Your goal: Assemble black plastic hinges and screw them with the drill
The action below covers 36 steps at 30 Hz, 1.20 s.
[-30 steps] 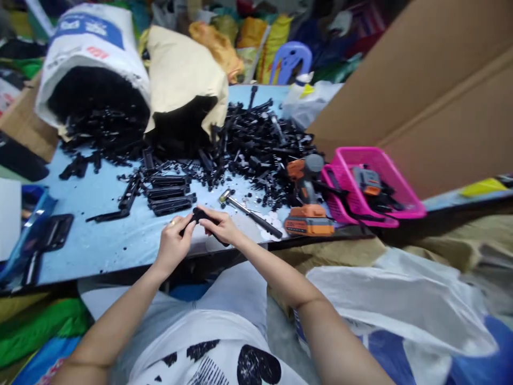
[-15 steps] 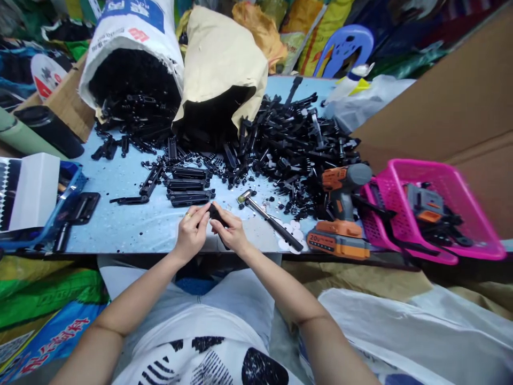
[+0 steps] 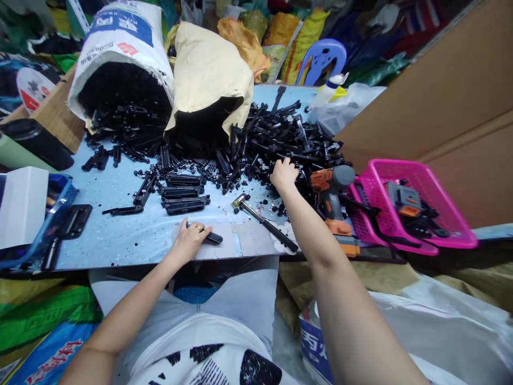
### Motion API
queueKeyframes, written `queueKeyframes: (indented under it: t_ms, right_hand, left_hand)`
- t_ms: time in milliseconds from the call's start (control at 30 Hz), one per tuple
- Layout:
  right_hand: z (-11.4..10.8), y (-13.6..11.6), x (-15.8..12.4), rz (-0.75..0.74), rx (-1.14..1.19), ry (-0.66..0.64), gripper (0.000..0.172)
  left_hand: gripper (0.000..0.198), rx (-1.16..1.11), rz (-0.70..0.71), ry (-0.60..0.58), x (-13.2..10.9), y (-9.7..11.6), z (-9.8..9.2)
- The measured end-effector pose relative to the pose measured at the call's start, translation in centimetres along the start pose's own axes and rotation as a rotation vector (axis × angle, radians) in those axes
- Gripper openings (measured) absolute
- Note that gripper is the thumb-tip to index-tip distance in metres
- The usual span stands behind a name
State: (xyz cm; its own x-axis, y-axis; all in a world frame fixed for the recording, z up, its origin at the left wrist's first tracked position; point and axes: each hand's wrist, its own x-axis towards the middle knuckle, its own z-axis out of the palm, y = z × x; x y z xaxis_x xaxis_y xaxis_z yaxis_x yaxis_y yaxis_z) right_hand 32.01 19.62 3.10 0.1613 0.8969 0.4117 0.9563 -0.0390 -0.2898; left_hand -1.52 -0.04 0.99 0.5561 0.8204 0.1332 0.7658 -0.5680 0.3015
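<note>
Just inside table edge (image 3: 120,263), left hand (image 3: 191,240)

At the near edge of the table (image 3: 120,235), the left hand (image 3: 191,238) has a part (image 3: 213,238) in its grasp, with 3 parts in a row (image 3: 182,192) behind it and a hammer (image 3: 266,222) to its right. Behind the hammer, the right hand (image 3: 285,173) is at a heap of parts (image 3: 288,141), with a drill (image 3: 331,184) to its right and a basket (image 3: 387,216), holding a battery (image 3: 404,199), right of the drill. Farther back, left of the heap, are a sack (image 3: 124,27) and, to its right, a bag (image 3: 208,64), while a bin (image 3: 67,197) sits at the table's left end.
</note>
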Motion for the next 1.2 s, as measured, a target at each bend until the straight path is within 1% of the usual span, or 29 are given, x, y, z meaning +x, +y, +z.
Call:
queueKeyframes:
  t_ms: [33, 67, 100, 167, 233, 267, 333, 400, 433, 500, 567, 600, 667, 733, 800, 867, 933, 967, 1033, 1100, 1167, 1200]
  right_hand:
    - [-0.1, 0.5, 0.5, -0.001, 0.003, -0.010, 0.013]
    - [-0.4, 0.7, 0.5, -0.011, 0.007, -0.019, 0.011]
    - [-0.8, 0.6, 0.2, -0.032, 0.012, -0.020, 0.012]
    - [-2.3, -0.5, -1.4, -0.107, 0.034, 0.027, 0.012]
    - [-4.8, -2.7, -4.0, -0.204, 0.103, 0.103, 0.017]
    - [-6.3, -4.1, -5.6, -0.249, 0.168, 0.129, 0.019]
    - [-9.2, -7.2, -8.9, -0.318, 0.361, 0.106, 0.017]
    - [-11.2, -10.3, -12.1, -0.329, 0.605, 0.023, 0.016]
    - [-11.6, -11.6, -13.6, -0.308, 0.724, -0.018, 0.017]
    - [-11.2, -13.7, -16.0, -0.262, 0.916, -0.089, 0.024]
    - [-9.6, -14.5, -17.7, -0.264, 1.011, -0.171, 0.030]
    - [-8.7, -14.4, -18.2, -0.277, 1.012, -0.219, 0.032]
    - [-7.2, -13.0, -18.7, -0.323, 0.904, -0.324, 0.037]
    - [-6.4, -10.8, -18.7, -0.414, 0.677, -0.445, 0.041]
    - [-6.2, -8.6, -18.7, -0.586, 0.402, -0.604, 0.044]
    - [-6.2, -7.1, -19.0, -0.759, 0.159, -0.735, 0.043]
    - [-5.9, -6.7, -19.4, -0.848, -0.011, -0.781, 0.042]
    - [-5.8, -6.8, -19.5, -0.855, -0.073, -0.782, 0.043]
    - [-5.5, -7.3, -19.9, -0.817, -0.163, -0.767, 0.045]
    - [-5.6, -7.8, -20.1, -0.776, -0.213, -0.728, 0.047]
    - [-6.1, -8.2, -20.3, -0.767, -0.232, -0.673, 0.047]
    - [-6.4, -8.4, -20.3, -0.774, -0.235, -0.644, 0.047]
  left_hand:
    - [0.040, 0.028, 0.008, -0.021, 0.3, -0.2, 0.1]
    - [0.038, 0.055, -0.012, -0.022, 0.4, -0.4, 0.2]
    - [0.036, 0.076, -0.045, -0.012, 0.3, -0.6, 0.3]
    - [0.036, 0.087, -0.105, 0.029, -0.1, -0.8, 0.4]
    - [0.045, 0.044, -0.118, 0.110, -0.4, -0.7, 0.0]
    - [0.051, 0.011, -0.114, 0.174, -0.3, -0.6, -0.3]
    - [0.059, -0.051, -0.103, 0.317, 0.3, -0.1, -0.9]
    - [0.056, -0.106, -0.085, 0.413, 1.3, 0.7, -1.1]
    - [0.050, -0.144, -0.074, 0.435, 1.8, 1.1, -0.9]
    - [0.038, -0.246, -0.051, 0.439, 2.6, 2.0, -0.3]
    - [0.033, -0.328, -0.015, 0.389, 2.9, 2.7, 0.4]
    - [0.032, -0.334, 0.002, 0.344, 2.8, 2.8, 0.7]
    - [0.036, -0.276, 0.022, 0.207, 2.4, 2.5, 0.9]
    - [0.043, -0.187, 0.006, 0.046, 1.8, 1.5, 0.8]
    - [0.040, -0.134, -0.007, -0.105, 1.3, 0.4, 0.5]
    - [0.036, -0.111, -0.007, -0.197, 1.2, -0.4, 0.4]
    - [0.036, -0.085, -0.007, -0.232, 1.3, -0.4, 0.2]
    - [0.037, -0.070, -0.009, -0.238, 1.4, -0.2, 0.1]
    - [0.039, -0.040, -0.020, -0.237, 1.5, 0.4, -0.1]
    - [0.051, -0.020, -0.027, -0.217, 1.5, 0.8, -0.2]
    - [0.064, -0.015, -0.034, -0.176, 1.2, 1.0, -0.1]
    - [0.066, -0.019, -0.038, -0.152, 1.0, 1.0, 0.0]
